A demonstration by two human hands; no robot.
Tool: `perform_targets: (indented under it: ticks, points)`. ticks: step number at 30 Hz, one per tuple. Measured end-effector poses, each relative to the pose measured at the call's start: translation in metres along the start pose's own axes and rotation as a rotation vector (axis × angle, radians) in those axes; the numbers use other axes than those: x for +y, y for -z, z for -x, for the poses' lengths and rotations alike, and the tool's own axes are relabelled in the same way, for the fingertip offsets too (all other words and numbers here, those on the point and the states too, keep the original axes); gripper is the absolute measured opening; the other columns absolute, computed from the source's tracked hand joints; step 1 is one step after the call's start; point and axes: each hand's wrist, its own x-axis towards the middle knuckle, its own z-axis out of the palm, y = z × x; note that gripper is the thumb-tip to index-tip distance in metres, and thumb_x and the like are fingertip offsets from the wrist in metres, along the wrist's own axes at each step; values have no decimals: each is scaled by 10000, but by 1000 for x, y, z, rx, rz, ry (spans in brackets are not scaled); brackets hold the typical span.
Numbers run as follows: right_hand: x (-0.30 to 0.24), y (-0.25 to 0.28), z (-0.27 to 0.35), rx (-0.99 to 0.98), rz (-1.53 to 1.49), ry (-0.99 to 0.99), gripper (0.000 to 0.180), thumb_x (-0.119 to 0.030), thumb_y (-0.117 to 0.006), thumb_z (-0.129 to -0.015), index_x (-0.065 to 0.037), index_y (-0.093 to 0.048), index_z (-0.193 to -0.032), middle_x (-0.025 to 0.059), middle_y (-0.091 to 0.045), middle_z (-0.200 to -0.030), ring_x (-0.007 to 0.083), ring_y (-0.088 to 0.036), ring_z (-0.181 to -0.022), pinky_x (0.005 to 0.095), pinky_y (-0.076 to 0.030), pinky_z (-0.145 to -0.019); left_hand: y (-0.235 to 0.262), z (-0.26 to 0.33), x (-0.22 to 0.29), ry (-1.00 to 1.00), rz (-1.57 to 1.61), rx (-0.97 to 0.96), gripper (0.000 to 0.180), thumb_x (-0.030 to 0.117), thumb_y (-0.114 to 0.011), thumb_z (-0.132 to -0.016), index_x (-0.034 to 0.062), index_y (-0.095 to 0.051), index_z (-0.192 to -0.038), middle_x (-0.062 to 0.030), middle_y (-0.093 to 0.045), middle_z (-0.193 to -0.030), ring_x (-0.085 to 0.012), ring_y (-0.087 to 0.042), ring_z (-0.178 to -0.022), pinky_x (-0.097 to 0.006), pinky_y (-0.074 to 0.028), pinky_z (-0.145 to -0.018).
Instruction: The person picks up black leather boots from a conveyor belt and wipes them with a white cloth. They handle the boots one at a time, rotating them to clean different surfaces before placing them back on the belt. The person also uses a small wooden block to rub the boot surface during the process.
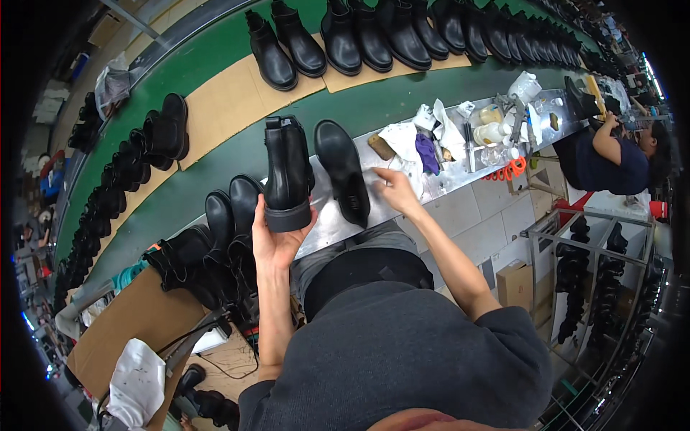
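Observation:
My left hand (279, 238) holds a black ankle boot (286, 161) from below, its fingers and thumb around the heel end of the sole. The boot's shaft points away from me. Just right of it, a second black boot (340, 161) lies on the metal bench top (332, 224). My right hand (397, 192) is beside that second boot, apart from it. Its fingers are bent and parted, and I see nothing between them. A brown block (381, 146) and a white cloth (404, 138) lie a little beyond my right hand.
A green conveyor belt (215, 90) carries rows of black boots (359, 39) on cardboard. Bottles (492, 133) and a purple cloth (426, 153) crowd the bench's right. More boots (219, 215) stand at left. A co-worker (611, 158) sits far right, near a metal rack (589, 280).

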Motion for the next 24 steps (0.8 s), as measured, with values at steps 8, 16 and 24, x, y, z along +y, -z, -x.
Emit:
perform_targets:
  ticks: [8,16,24]
  points:
    - [-14,41,-54,321,807,245,448,-133,-734,-700,38,-545,-1069,226,-574,-984,411,-630,-827,459,-532,-703,-3,16,12,-1,-42,10,522,422,-434,-969,-11,-469,-1260,-256,-523,-1215,-393,-539,-1127,-540,-498,-920]
    - [-37,75,-57,544,686,571,207,11,-588,-749,-21,-531,-945,166,-578,-857,380,-611,-681,428,-522,-623,-30,28,15,-366,-596,31,497,200,-579,-933,-15,-354,-1320,-191,-551,-1163,-302,-609,-1039,-527,-539,-889]
    - [-49,133,41,811,629,712,328,27,-565,-713,-99,-709,-980,79,-584,-847,199,-562,-700,310,-441,-540,-51,8,3,-493,-963,164,675,127,-691,-859,-3,-304,-1397,-142,-551,-1116,-213,-625,-929,-370,-604,-722]
